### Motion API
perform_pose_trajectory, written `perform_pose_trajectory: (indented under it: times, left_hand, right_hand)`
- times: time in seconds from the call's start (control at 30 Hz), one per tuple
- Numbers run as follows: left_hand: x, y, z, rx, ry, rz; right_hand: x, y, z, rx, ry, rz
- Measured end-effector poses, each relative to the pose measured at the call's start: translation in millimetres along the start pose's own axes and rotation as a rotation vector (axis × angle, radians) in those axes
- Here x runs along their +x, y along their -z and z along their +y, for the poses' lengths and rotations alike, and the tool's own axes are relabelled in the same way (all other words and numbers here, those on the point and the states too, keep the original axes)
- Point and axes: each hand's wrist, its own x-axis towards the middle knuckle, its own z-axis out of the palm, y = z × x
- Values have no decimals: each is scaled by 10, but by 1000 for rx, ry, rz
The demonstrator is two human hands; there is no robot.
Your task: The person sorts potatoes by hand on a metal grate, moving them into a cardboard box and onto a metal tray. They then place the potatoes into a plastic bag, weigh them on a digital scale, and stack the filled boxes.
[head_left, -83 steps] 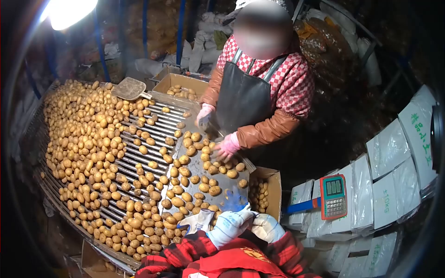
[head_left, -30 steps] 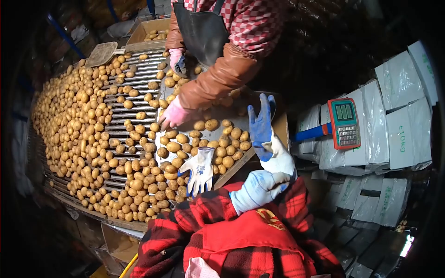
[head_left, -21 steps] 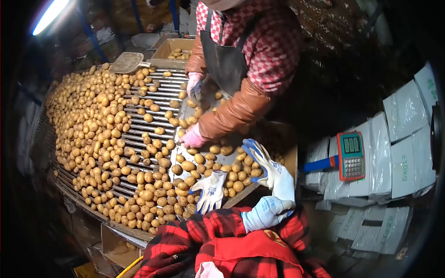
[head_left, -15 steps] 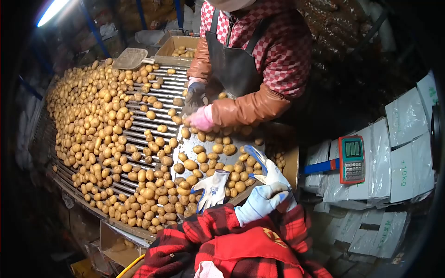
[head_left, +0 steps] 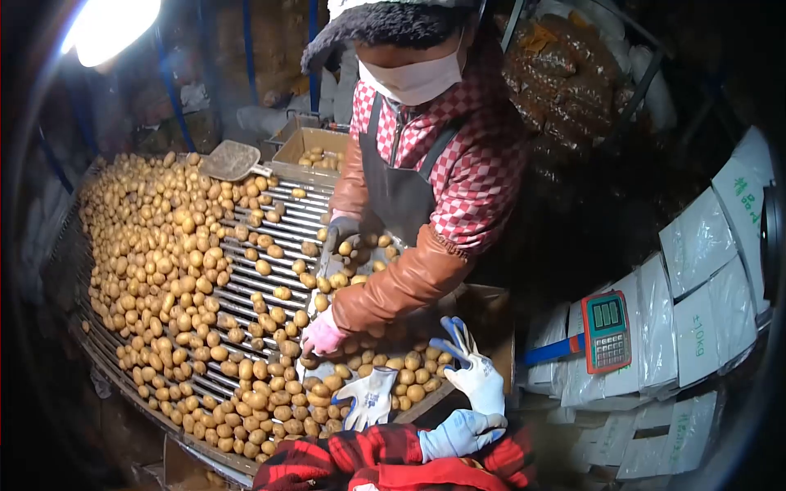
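Observation:
My right hand (head_left: pixel 476 378) wears a white work glove with blue-coated fingers, its fingers spread and pointing up, just over the near edge of the potatoes. In a thin light-blue glove, my left hand (head_left: pixel 462 433) is closed at the right wrist, gripping the cuff of that work glove. A second white work glove (head_left: pixel 368 401) lies loose on the potatoes (head_left: pixel 270 401), left of my hands. Red plaid sleeves cover both my arms.
A masked co-worker (head_left: pixel 409 147) stands across the slatted sorting table (head_left: pixel 246 270), gloved hands among potatoes. A scoop (head_left: pixel 232 160) and a cardboard box (head_left: pixel 286 147) are at the far end. Right are a scale display (head_left: pixel 607 331) and stacked white cartons (head_left: pixel 704 327).
The view has tilted upward. The co-worker's pink-gloved hand has reached nearer, towards the loose glove. My right fingers have spread wider, while my left hand stays at the right wrist.

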Motion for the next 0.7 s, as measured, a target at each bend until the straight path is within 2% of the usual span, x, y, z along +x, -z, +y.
perform_pose_trajectory:
  times: [0.07, 0.1, 0.13, 0.17, 0.2, 0.23, 0.27, 0.3, 0.33, 0.4, 0.43, 0.47, 0.53, 0.57, 0.6, 0.67, 0.7]
  left_hand:
    - [23, 8, -26, 34, -63, 9]
    - [0, -3, -37, 63, -31, -29]
    - [-150, -253, -363, 75, 44, -96]
    - [-226, -251, -119, 26, 40, -62]
    - [-3, 16, -8, 58, -49, -14]
    - [14, 15, 6, 71, -44, 57]
    - [19, 48, 65, 15, 43, 41]
    - [48, 63, 46, 36, 25, 54]
    - [37, 43, 31, 49, 19, 68]
    - [46, 74, 79, -80, 154, 64]
    - [56, 82, 101, -43, 163, 85]
    - [108, 114, 103, -17, 146, 102]
    - [140, 49, 134, -177, 247, 100]
    - [185, -7, 130, -167, 159, 133]
    - [202, -64, 115, -170, 176, 148]
    - [247, -132, 180, 5, 94, 180]
    - [265, -203, 130, 157, -15, 221]
  right_hand:
    - [58, 63, 31, -10, 194, -11]
    - [-32, 21, 13, 289, -15, -40]
    - [-162, -4, -150, 591, -259, -73]
    - [-27, 353, -622, 827, -75, 28]
    - [7, -330, 191, 331, 107, -39]
    - [32, -490, 373, 198, 159, -71]
    - [87, -468, 301, 72, 190, -112]
    - [86, -466, 264, 229, 179, -128]
    - [92, -418, 287, 234, 194, -144]
    - [153, -160, 65, 493, 279, -211]
    - [66, -321, 0, 1368, -172, -166]
    - [139, -309, 109, 1361, -138, -182]
    - [244, -251, 292, 239, 566, -274]
    - [271, -116, 155, 67, 522, -289]
    - [201, -348, 315, 179, 450, -177]
    - [157, -194, 164, 209, 458, -121]
    - [147, -273, 240, 239, 508, -102]
